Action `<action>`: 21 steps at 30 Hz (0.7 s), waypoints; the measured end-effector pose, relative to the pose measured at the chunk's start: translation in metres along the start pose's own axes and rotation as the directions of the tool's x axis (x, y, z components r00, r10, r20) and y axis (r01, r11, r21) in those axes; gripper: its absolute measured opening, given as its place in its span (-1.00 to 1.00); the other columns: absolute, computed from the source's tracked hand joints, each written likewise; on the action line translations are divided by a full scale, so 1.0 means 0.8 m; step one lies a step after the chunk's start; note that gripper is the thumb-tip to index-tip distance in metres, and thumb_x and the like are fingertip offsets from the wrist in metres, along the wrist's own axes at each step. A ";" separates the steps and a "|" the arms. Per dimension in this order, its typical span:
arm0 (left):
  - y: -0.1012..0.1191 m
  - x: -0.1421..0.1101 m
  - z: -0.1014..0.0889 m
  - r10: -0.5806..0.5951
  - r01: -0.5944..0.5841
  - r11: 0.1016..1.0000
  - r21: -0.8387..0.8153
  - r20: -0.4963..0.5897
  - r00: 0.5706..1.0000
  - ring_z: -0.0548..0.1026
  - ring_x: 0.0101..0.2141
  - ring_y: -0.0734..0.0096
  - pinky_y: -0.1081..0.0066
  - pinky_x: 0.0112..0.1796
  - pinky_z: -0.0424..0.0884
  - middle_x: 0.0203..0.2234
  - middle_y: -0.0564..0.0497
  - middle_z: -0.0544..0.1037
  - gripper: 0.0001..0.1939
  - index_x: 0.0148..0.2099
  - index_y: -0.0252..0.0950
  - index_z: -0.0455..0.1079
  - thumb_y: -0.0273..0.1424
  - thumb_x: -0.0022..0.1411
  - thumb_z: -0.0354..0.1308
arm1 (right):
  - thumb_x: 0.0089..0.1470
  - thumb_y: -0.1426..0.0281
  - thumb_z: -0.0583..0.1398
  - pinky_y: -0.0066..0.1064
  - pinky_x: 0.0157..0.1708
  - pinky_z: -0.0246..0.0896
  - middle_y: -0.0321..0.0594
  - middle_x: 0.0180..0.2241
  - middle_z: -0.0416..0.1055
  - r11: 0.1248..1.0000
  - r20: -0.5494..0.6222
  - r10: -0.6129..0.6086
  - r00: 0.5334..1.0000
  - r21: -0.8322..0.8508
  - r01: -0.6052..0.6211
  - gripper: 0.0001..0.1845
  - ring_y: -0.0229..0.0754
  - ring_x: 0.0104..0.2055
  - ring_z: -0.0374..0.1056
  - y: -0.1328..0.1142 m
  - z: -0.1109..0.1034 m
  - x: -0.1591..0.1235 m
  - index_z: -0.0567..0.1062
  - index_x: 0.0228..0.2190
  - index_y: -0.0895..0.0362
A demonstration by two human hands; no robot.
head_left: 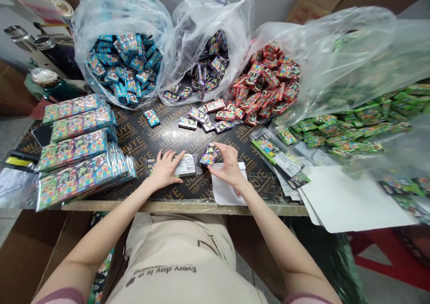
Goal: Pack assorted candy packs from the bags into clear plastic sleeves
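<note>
My left hand (164, 169) lies on a clear plastic pack (190, 165) that has a white printed label. Its fingers are spread and cover much of the pack. Between the thumb and fingers of my right hand (229, 166) is a small purple box (210, 154) with colourful print, tilted just right of the pack. A white sheet (221, 192) lies under that hand. Beyond my hands are several loose small boxes, among them a blue box (152, 118) and dark-sided boxes (198, 115).
Clear bags of blue boxes (131, 66), purple boxes (218, 66) and red boxes (268, 80) line the back. Green boxes (356, 120) spread at right, near a labelled pack (277, 154) and white sheets (356, 201). Filled packs (77, 160) are stacked at left, below flasks (47, 44).
</note>
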State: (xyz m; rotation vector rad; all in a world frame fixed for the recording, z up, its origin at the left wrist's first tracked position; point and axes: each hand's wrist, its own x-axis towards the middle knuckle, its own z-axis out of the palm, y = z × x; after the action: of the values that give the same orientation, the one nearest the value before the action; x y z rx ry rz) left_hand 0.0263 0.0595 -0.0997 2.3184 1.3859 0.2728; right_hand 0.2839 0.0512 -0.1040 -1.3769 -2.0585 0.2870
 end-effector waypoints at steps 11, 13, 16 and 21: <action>-0.018 -0.001 0.002 0.177 -0.181 0.978 -0.100 -0.047 0.983 0.33 0.03 0.03 0.05 0.09 0.17 0.06 -0.18 0.35 0.11 0.40 -0.22 -0.26 -0.27 -0.06 0.33 | -0.13 0.11 0.36 -0.03 0.25 -0.10 -0.05 0.20 0.21 0.912 0.239 -0.005 0.971 0.400 -0.094 -0.02 0.02 0.25 0.13 -0.004 0.007 -0.012 0.07 0.23 0.00; -0.018 0.001 0.001 0.127 -0.135 0.986 -0.102 -0.078 0.989 0.34 0.02 0.01 0.07 0.05 0.21 0.04 -0.19 0.36 0.09 0.39 -0.24 -0.22 -0.26 -0.06 0.34 | -0.09 0.08 0.33 0.05 0.26 -0.23 -0.05 0.11 0.33 0.938 0.189 0.061 0.980 0.325 -0.122 -0.06 0.03 0.21 0.18 -0.011 0.005 -0.012 0.07 0.23 -0.01; -0.018 0.003 0.003 0.119 -0.125 0.988 -0.093 -0.067 0.991 0.34 0.01 0.01 0.08 0.03 0.23 0.03 -0.19 0.38 0.09 0.39 -0.25 -0.21 -0.27 -0.06 0.33 | 0.11 0.15 0.20 0.04 0.24 -0.25 -0.14 -0.04 0.47 0.950 0.260 0.009 0.966 0.299 -0.089 -0.31 -0.05 0.11 0.30 -0.007 0.002 -0.004 0.12 0.21 -0.03; -0.017 0.002 0.014 0.138 -0.140 0.989 -0.047 -0.034 0.990 0.34 0.01 0.02 0.05 0.07 0.18 0.00 -0.16 0.39 0.05 0.39 -0.23 -0.19 -0.29 -0.05 0.30 | 0.14 0.26 0.11 -0.09 0.12 0.02 0.00 0.04 0.39 0.918 -0.212 0.395 0.894 0.042 -0.395 -0.57 0.01 0.10 0.24 0.080 -0.009 0.058 0.36 0.03 0.14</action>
State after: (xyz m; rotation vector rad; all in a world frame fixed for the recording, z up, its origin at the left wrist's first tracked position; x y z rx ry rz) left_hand 0.0204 0.0639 -0.1164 2.3827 1.2193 0.3822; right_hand 0.3247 0.1190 -0.1130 -1.7436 -1.5908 0.2899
